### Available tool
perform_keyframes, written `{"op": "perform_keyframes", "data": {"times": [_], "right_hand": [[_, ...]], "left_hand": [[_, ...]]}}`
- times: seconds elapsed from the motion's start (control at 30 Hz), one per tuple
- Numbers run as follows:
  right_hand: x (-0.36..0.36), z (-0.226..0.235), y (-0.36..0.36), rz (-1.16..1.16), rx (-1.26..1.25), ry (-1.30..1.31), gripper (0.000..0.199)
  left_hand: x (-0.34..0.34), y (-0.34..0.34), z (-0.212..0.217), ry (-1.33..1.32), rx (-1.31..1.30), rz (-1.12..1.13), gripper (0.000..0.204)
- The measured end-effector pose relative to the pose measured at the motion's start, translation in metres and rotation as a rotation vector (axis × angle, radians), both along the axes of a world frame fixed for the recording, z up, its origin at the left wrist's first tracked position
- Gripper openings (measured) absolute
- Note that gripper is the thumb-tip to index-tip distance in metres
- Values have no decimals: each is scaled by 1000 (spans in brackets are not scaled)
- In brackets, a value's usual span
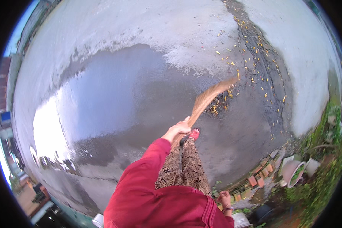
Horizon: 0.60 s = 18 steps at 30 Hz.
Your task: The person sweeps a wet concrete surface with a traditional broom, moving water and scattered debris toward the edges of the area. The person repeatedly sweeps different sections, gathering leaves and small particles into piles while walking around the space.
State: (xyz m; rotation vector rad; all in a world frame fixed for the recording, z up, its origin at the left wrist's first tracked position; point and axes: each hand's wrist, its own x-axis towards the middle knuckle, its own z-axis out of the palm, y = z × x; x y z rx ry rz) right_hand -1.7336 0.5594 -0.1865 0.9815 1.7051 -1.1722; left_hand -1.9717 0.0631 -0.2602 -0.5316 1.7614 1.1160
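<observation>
My left hand (179, 128), at the end of a red sleeve, is closed round the handle of a straw broom (207, 99). The tan bristles sweep out to the right and curve over the wet ground, slightly blurred. Right beside their lower edge lies a small heap of yellow and dark wet leaves (216, 107). My right hand (225, 197), with a bracelet at its wrist, hangs low by my side with curled fingers, and nothing shows in it.
A broad puddle (114, 87) reflects the sky on the left. Scattered yellow leaves lie along a dark wet channel (264, 72) on the right. Bricks (256, 178), a tipped plant pot (292, 173) and greenery edge the lower right. My foot in a red sandal (194, 133) is below the broom.
</observation>
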Motion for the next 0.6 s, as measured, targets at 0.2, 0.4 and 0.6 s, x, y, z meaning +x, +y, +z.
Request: {"op": "perform_keyframes", "data": {"times": [0.2,0.4,0.6], "right_hand": [[-25,-26,19,-162,-7,23,12],[-15,-29,34,-181,-25,-32,12],[-7,-27,60,-134,-20,-127,11]], "left_hand": [[-4,-53,12,-1,-202,177,99],[-29,7,-95,-71,-374,230,97],[9,142,-66,-176,-122,-19,94]]}}
